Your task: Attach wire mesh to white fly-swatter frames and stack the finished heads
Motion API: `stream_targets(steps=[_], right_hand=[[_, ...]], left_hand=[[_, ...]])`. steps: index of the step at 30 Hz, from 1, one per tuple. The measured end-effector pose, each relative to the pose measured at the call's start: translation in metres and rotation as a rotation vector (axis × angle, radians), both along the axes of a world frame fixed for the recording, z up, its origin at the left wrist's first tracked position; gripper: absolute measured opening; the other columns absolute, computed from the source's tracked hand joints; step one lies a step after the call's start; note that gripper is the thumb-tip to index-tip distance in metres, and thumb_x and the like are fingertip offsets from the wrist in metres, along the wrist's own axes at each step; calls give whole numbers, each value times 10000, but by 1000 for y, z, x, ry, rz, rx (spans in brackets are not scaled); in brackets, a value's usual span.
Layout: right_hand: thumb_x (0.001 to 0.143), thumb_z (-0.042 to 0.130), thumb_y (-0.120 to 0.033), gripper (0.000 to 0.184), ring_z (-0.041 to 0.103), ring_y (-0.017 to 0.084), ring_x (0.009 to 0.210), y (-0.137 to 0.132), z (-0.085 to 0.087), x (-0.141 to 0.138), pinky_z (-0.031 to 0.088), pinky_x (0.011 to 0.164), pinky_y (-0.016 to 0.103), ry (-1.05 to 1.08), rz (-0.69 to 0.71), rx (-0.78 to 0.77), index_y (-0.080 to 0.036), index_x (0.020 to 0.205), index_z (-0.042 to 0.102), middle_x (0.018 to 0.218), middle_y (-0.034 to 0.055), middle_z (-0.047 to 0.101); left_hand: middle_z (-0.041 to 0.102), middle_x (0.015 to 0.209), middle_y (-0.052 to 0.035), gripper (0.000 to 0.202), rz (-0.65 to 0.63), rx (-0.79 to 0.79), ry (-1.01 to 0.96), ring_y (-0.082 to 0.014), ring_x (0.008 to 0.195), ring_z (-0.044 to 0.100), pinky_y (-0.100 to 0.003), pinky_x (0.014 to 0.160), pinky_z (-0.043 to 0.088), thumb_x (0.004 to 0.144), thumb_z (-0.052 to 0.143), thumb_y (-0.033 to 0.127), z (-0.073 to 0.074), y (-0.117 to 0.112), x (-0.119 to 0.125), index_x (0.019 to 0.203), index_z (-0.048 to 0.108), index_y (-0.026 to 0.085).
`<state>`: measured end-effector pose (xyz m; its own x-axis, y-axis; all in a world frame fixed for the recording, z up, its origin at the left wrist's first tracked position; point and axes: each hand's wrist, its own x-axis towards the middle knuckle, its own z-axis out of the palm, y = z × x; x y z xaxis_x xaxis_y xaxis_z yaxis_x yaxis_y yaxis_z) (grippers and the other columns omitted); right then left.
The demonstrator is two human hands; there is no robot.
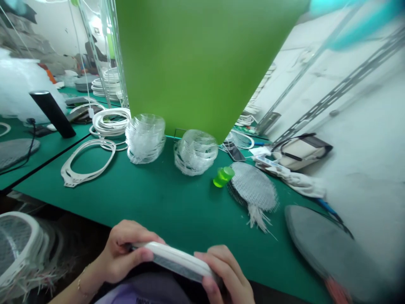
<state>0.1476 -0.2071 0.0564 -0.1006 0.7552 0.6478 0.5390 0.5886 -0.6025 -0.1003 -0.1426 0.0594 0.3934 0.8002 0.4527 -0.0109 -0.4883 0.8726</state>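
Close to my body, a white racket head frame (180,256) is held almost edge-on, with a strip of grey mesh showing under its rim. My left hand (128,251) pinches the left end between thumb and fingers. Around the right end, the fingers and thumb of my right hand (226,272) are closed. Beyond my hands on the green table (171,202) stand two piles of clear plastic rings, the left pile (146,137) and the right pile (195,152). A stack of round mesh sheets (255,185) lies to the right, beside a small bright green container (223,176).
Empty white frames (88,162) lie at the table's left, near a black cylinder (52,114). Finished-looking meshed frames (22,249) are stacked low at left. A green panel (196,63) rises behind. At right are a phone (234,150), a bag (302,152) and grey mesh discs (332,249).
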Motion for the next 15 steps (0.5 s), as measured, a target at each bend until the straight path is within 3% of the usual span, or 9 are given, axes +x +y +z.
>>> stream_targets(steps=[3, 5, 8, 10, 13, 15], right_hand=[[986, 508, -505, 421, 690, 198, 882, 3, 17, 7, 579, 746, 265, -124, 42, -49, -214, 1275, 600, 1011, 97, 696], [1012, 498, -414, 323, 683, 172, 856, 5, 26, 6, 569, 738, 236, -133, 75, -79, -224, 1256, 589, 990, 79, 697], [1011, 503, -246, 168, 653, 147, 789, 8, 33, -1, 546, 679, 217, -115, 114, -124, -212, 1159, 574, 918, 59, 669], [1009, 495, -239, 126, 623, 145, 734, 8, 31, -9, 529, 630, 224, -122, 136, -114, -199, 1108, 563, 868, 54, 639], [1016, 463, -249, 123, 588, 146, 675, 10, 27, -20, 508, 586, 235, -98, 128, -35, -186, 1073, 552, 807, 47, 612], [1019, 461, -239, 124, 603, 145, 693, 11, 27, -21, 521, 625, 237, -77, 131, -28, -191, 1082, 556, 815, 45, 632]], left_hand=[[802, 822, -23, 156, 78, -28, -67, -168, 679, 749, -198, 625, 557, 916, 699, 370, -10, 4, 3, 980, 801, 271], [804, 848, -29, 153, 85, -11, -37, -175, 725, 757, -205, 673, 567, 920, 695, 352, -12, 4, 6, 995, 797, 265], [800, 968, -33, 199, 14, 19, 96, -188, 864, 761, -224, 795, 562, 957, 638, 301, -3, -1, 10, 1115, 756, 274], [791, 1041, -16, 252, -36, 60, 225, -184, 935, 753, -221, 855, 542, 948, 647, 260, 8, -5, 12, 1187, 718, 299], [792, 1030, 12, 311, -82, 160, 343, -157, 896, 757, -195, 843, 531, 916, 675, 179, 20, -7, 14, 1196, 699, 312], [799, 975, 7, 290, -60, 228, 317, -157, 839, 761, -200, 811, 542, 911, 670, 158, 18, -5, 12, 1161, 715, 297]])
